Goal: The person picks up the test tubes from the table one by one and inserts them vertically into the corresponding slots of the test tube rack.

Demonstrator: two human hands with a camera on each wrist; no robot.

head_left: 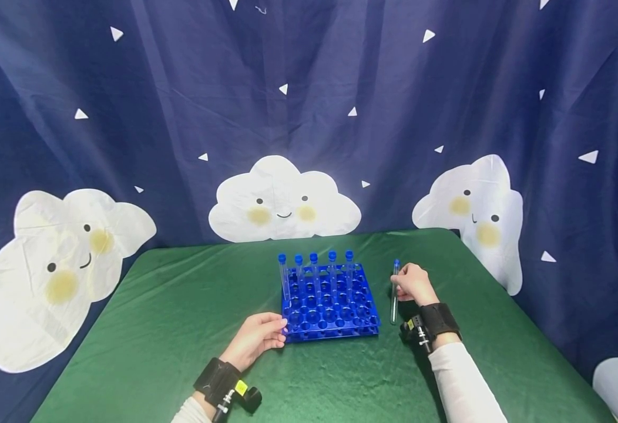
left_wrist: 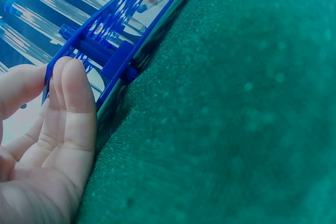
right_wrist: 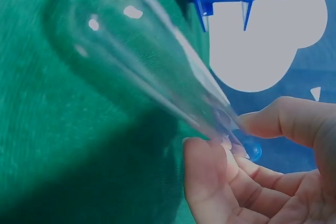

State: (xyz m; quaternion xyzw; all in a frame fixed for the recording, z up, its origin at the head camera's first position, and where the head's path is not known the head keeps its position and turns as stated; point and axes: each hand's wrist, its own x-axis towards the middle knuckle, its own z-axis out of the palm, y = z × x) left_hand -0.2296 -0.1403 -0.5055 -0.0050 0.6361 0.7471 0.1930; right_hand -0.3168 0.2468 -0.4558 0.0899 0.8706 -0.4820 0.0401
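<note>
We've got the left hand (head_left: pixel 256 339) w/ straight fingers steadying the blue rack (head_left: pixel 330 305) at its front-left corner on the green table (head_left: pixel 182 329), the right hand (head_left: pixel 413 284) pinching a capped test tube (head_left: pixel 395 292) upright just beside the rack's right side, so we judge it's mid-loading; next we'd need to lift it & line it over a free hole.
</note>
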